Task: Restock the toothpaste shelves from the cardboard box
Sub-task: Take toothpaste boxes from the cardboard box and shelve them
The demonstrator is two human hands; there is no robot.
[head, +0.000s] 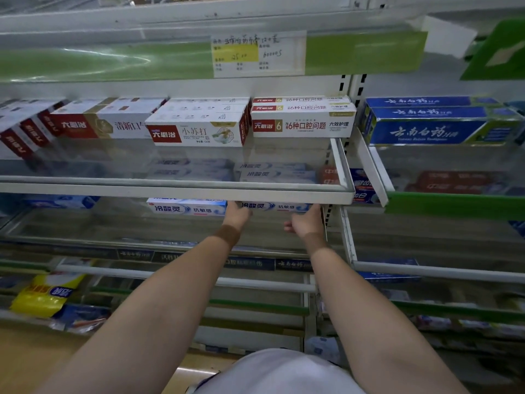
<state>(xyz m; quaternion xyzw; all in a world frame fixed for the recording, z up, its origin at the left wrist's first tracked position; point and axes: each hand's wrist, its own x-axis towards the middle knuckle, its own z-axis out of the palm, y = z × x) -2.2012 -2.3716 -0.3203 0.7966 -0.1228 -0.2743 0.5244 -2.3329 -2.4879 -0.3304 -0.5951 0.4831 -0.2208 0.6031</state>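
Both hands reach under the front rail of a clear shelf (176, 191) and meet at one pale blue toothpaste box (277, 206) lying lengthwise on the shelf below. The left hand (237, 216) is at the box's 9 o'clock end, the right hand (305, 223) at its 3 o'clock end, thumb sticking out toward 9 o'clock; the fingers of both are hidden behind the rail and the box, so I cannot tell whether either hand grasps the box or only touches it. Just beside the left hand, at its 9 o'clock, lies a second blue box (186, 207) of the same kind. On the shelf above, at 12 o'clock from the hands, stand stacked red-and-white boxes (302, 125), more of them (199, 132) toward 11 o'clock, and at 2 o'clock, in the next bay, dark blue boxes (437, 129). A handwritten price tag (258, 54) sits on the green strip at 12 o'clock, higher up. At 7 o'clock, low down, lies a yellow pouch (47, 294). No cardboard box shows in view.
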